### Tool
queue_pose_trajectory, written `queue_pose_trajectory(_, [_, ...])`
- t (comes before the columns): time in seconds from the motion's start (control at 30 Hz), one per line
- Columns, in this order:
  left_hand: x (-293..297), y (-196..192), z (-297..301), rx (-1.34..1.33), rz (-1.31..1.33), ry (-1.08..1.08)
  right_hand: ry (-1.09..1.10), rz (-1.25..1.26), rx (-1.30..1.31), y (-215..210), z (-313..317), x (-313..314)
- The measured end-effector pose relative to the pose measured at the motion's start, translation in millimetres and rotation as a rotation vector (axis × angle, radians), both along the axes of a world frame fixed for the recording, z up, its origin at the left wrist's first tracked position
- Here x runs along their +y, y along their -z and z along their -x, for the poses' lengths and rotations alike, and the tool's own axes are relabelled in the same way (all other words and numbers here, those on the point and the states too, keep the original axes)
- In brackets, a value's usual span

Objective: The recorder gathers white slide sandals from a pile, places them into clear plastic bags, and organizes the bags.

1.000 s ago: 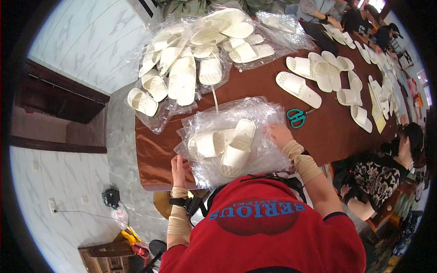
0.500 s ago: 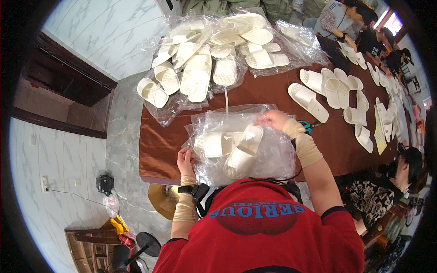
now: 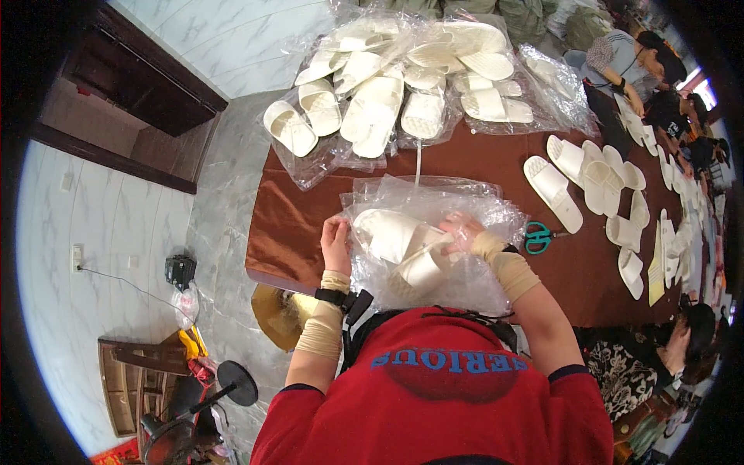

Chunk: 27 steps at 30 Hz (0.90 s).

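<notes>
Two off-white slide slippers lie side by side in front of me on a stack of clear plastic bags (image 3: 373,285). The left slipper (image 3: 381,232) is under film, its strap facing up. The right slipper (image 3: 421,270) is tilted, its end running toward my right hand (image 3: 463,231). The fingers of that hand are closed about the end of this slipper, with film around them. My left hand (image 3: 335,235) pinches the left edge of the bag. Wraps cover both my wrists.
Bagged slippers (image 3: 376,105) are piled at the table's far left. Loose slippers (image 3: 552,194) lie to the right, beside teal-handled scissors (image 3: 537,238). A brown cloth (image 3: 291,225) covers the table. Other people (image 3: 620,66) sit along its far right; a standing fan (image 3: 236,384) is lower left.
My right hand has moved from the bag's far right edge down onto the right slipper. My left hand has gone up along the bag's left edge. The whole view has shifted somewhat.
</notes>
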<state>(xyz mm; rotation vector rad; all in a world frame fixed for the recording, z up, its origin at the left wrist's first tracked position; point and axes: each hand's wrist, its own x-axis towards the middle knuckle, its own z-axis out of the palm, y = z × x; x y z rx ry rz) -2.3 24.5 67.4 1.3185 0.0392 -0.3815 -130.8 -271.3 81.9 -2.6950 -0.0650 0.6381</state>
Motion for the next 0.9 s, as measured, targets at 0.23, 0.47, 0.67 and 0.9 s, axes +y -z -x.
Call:
queue_pose_trajectory(0.23, [25,-40,15,0.065,-0.084,0.181,0.387,-0.537,-0.005,-16,51,-33])
queue_pose_trajectory(0.47, [45,-21,44,0.116,-0.222,0.521,0.503,-0.343,0.017,-13,73,-31])
queue_pose_trajectory(0.67, [30,-11,41,0.145,-0.224,0.459,0.577,-0.509,0.01,-9,69,-23])
queue_pose_trajectory(0.9, [102,-3,58,-0.085,-0.791,0.351,0.527,-0.293,0.14,6,70,-30])
